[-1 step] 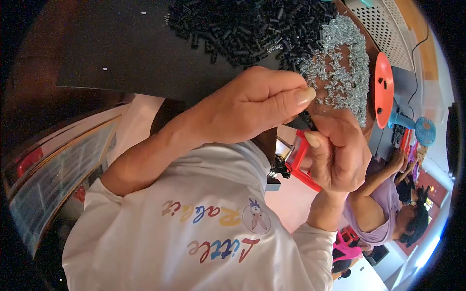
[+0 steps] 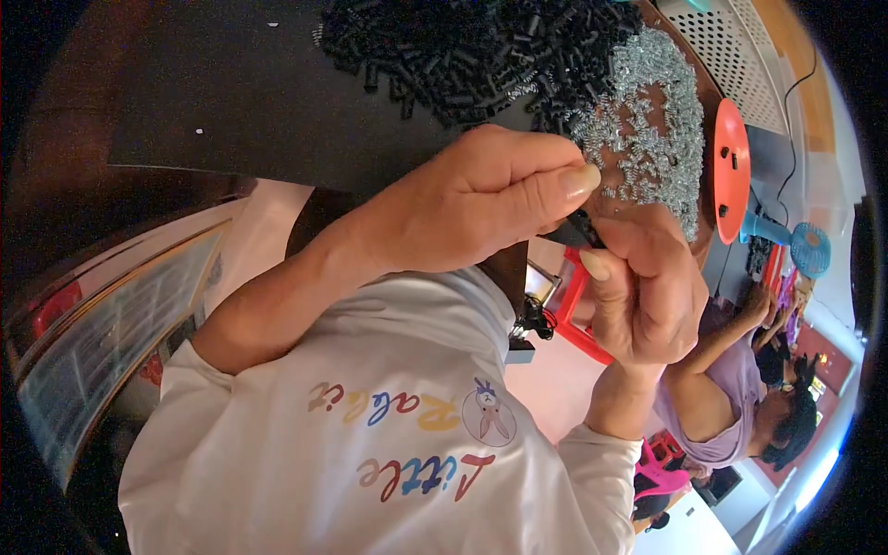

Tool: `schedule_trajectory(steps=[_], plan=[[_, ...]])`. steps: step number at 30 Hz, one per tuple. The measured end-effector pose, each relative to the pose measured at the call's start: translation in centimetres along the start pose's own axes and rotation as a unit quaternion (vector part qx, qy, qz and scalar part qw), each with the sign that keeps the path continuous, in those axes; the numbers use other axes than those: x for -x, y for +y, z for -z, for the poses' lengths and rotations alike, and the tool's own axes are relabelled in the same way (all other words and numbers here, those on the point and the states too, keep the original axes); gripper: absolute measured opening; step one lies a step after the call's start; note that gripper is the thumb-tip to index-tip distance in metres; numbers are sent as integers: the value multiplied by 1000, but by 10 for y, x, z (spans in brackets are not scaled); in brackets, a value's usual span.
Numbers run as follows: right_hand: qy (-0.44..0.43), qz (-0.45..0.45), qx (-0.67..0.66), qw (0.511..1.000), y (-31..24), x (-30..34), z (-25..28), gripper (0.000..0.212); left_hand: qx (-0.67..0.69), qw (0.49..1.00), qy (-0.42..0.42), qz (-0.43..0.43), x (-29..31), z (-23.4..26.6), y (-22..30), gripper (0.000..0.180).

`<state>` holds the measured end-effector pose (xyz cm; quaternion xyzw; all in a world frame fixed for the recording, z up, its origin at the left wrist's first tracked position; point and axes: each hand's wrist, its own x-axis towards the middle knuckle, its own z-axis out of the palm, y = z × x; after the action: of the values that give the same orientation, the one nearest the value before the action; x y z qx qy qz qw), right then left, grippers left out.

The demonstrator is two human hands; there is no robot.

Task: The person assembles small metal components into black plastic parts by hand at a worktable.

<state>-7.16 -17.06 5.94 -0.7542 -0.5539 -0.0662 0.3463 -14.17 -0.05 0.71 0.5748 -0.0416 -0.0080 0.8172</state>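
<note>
Closest to me is my own white shirt (image 2: 370, 435), with both forearms coming up out of it. My left hand (image 2: 472, 199) is curled in tight, thumb pressed flat along the forefinger, and it meets my right hand (image 2: 647, 291) just off the near edge of the tabletop (image 2: 250, 102). Between the two sets of fingertips there's a small black part (image 2: 585, 229), pinched from both sides; it's so buried in fingers that I can't tell its long axis or which hand has the better grip on it. The right hand is closed around it from below, the left from above, so the part sits right at the joint between them, touching both. Below that, past the table edge, there's a red frame (image 2: 573, 310), maybe a stool. Further out on the dark tabletop lies a loose heap of black tubes (image 2: 472, 46), and just beside it, straight up from my fingertips, a heap of small silver springs (image 2: 647, 129); the two heaps touch and mix a bit at the border. No bins, it's all loose on the top. The springs are the nearer heap to both hands. Beyond them a red disc (image 2: 731, 166) stands on edge, with a blue fan (image 2: 800, 245) behind it, and a co-worker (image 2: 731, 398) sits off to the right.
</note>
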Motion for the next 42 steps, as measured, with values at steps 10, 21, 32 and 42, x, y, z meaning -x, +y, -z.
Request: schedule_trajectory(steps=[10,21,32,42], plan=[[3,23,-52,998,1,-7,-6,23,52,999,-1,13,4,1,0,30],[21,34,83,996,-9,2,-9,30,34,997,69,-14,9,-10,2,28],[13,35,45,998,-10,10,-6,27,-22,997,58,-53,19,-12,2,28],[-80,21,109,991,-21,10,15,26,-79,995,34,-40,23,-14,6,29]])
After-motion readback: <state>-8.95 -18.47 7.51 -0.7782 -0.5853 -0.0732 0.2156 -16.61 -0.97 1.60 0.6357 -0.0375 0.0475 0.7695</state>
